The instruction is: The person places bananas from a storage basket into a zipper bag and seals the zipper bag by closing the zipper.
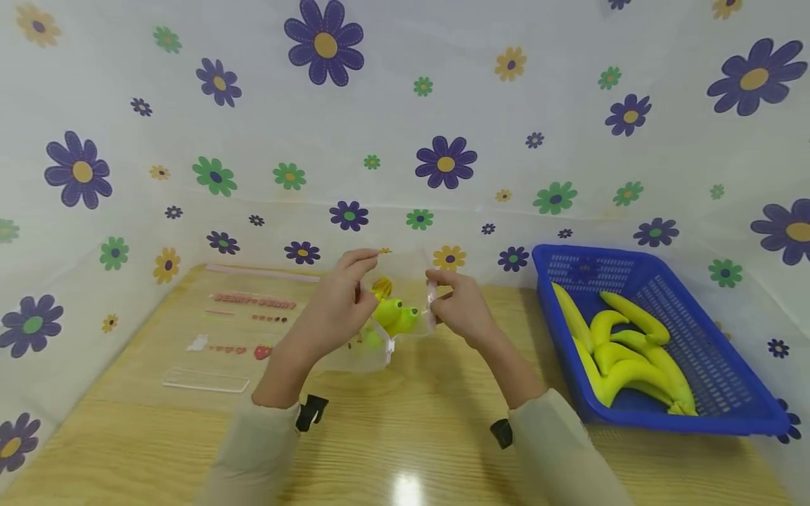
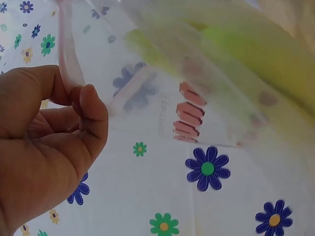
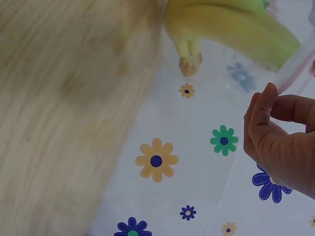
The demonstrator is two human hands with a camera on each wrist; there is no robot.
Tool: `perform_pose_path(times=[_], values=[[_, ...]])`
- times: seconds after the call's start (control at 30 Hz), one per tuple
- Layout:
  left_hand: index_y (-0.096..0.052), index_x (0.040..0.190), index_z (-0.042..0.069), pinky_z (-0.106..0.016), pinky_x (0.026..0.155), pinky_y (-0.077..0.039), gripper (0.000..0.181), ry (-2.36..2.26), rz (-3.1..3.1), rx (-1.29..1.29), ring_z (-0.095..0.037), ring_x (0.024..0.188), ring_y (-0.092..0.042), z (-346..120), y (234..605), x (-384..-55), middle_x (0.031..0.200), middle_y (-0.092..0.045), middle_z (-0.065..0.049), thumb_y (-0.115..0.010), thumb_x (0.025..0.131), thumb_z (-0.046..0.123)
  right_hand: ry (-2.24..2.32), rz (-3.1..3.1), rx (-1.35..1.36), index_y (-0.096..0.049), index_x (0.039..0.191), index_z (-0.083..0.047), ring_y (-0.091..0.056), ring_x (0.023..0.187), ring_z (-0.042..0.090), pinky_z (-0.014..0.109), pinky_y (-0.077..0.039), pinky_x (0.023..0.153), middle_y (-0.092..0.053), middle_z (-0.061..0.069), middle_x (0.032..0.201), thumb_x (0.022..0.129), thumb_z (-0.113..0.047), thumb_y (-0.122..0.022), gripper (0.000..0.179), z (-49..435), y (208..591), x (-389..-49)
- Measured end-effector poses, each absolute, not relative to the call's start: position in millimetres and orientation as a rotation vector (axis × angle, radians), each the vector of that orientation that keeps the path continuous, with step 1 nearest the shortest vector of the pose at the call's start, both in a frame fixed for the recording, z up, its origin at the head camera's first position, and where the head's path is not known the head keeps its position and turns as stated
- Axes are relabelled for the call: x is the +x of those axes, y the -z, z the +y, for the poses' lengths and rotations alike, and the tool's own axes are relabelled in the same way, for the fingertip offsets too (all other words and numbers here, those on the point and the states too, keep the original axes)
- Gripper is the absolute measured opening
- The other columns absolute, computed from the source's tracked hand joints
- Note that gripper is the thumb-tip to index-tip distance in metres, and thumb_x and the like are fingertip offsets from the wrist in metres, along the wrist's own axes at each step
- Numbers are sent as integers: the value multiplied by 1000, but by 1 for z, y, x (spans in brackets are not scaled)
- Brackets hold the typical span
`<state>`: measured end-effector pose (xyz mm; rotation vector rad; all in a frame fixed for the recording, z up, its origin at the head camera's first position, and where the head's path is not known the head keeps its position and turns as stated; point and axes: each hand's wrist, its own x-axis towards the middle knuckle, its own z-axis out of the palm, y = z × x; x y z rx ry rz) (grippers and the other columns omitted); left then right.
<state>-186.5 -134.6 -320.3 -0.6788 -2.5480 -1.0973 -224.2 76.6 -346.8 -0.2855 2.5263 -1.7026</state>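
A translucent zip bag hangs between my two hands over the table. Inside it are yellow-green banana-shaped things, one with two dark eye-like spots; in the right wrist view a banana shows its brown stem tip through the plastic. My left hand pinches the bag's pinkish edge between thumb and fingers, plainest in the left wrist view, where the hand is at the left. On the other side, my right hand pinches the bag's pink-edged rim. The plastic blurs the contents.
At the right stands a blue plastic basket holding several yellow bananas. A flat translucent bag with pink lettering and small pictures lies on the wooden table at the left. Behind rises a white flower-patterned cloth.
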Motion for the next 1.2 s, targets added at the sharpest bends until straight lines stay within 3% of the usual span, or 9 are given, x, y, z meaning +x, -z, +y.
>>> perform_pose_path(times=[0.23,0.43,0.7,0.77,0.83,0.93,1.03,1.2], values=[[-53,133,-13,-21,53,-33,46,1026,-2551,-644,-14,58,-34,-148,297,-187,146,-45,-21,-50,87,-11,1659,2573,-407,-52,142,-1,-65,74,17,31,-59,66,-56,17,138,83,12,-52,61,67,330,-229],[-51,134,-15,-22,56,-36,48,890,-2540,-716,-13,60,-36,-146,296,-176,147,-45,-21,-49,87,-11,1642,2601,-497,-51,144,-3,-66,81,20,24,-48,55,-55,17,139,85,11,-52,61,64,324,-228],[-52,132,-16,-26,57,-35,46,819,-2563,-713,-16,56,-39,-143,279,-182,145,-46,-24,-49,87,-9,1727,2568,-461,-53,142,-2,-65,81,21,23,-53,60,-58,14,136,81,9,-55,62,64,315,-229],[-52,133,-16,-27,62,-40,45,797,-2615,-696,-22,70,-56,-141,272,-183,146,-45,-23,-48,88,-7,1758,2537,-457,-52,143,-1,-64,80,21,24,-56,63,-57,14,137,81,8,-58,62,64,312,-229],[-51,133,-15,-30,69,-45,45,776,-2666,-694,-29,92,-63,-138,268,-182,147,-44,-22,-48,90,-6,1772,2501,-451,-50,144,0,-63,75,19,25,-57,64,-55,14,139,82,8,-59,63,65,309,-229],[-54,129,-15,-32,77,-49,40,754,-2717,-667,-34,120,-57,-131,267,-177,148,-44,-23,-50,91,-3,1792,2448,-418,-48,145,1,-63,72,19,27,-59,65,-53,15,141,83,8,-61,63,66,307,-228],[-59,122,-14,-37,89,-54,34,748,-2764,-570,-37,125,-54,-123,267,-170,147,-43,-25,-51,92,-1,1791,2425,-357,-47,145,1,-65,79,24,29,-61,69,-52,16,140,84,9,-62,64,68,306,-228],[-63,112,-13,-37,85,-56,25,664,-2849,-392,-31,98,-59,-116,262,-170,119,-60,-23,-56,92,1,1734,2428,-321,-47,145,2,-61,73,21,32,-61,65,-48,19,142,85,8,-59,61,73,305,-224]])
